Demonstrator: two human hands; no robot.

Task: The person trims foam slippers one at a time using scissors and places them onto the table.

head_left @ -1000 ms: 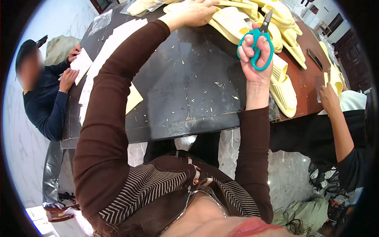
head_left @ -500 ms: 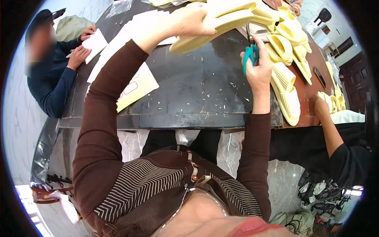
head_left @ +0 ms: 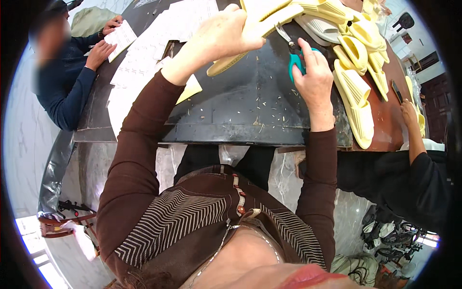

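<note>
My left hand [head_left: 226, 33] is closed round a pale yellow slide sandal [head_left: 284, 15], held tilted above the dark table. Part of its sole shows below my fingers, and its top runs out of view. In my right hand [head_left: 315, 72] are scissors [head_left: 294, 65] with teal handles, my fingers through and around the loops. Their metal blades point up and left, with the tips close to the sandal's sole edge; whether they touch it I cannot tell. Small yellow trimmings [head_left: 257, 113] lie scattered on the table beneath.
More yellow slide sandals [head_left: 355, 103] are piled at the right, beside a pale grey one [head_left: 320, 30]. Printed white sheets [head_left: 139, 72] spread over the left of the table [head_left: 216, 132]. A person [head_left: 67, 91] at the left holds a paper; another's hand [head_left: 409, 113] reaches near a dark phone-like object [head_left: 397, 91].
My right hand has turned the scissors so their blades angle leftward toward the sandal. The sandal has shifted slightly. At the right, the other person's hand has moved up from the sandals toward the phone-like object.
</note>
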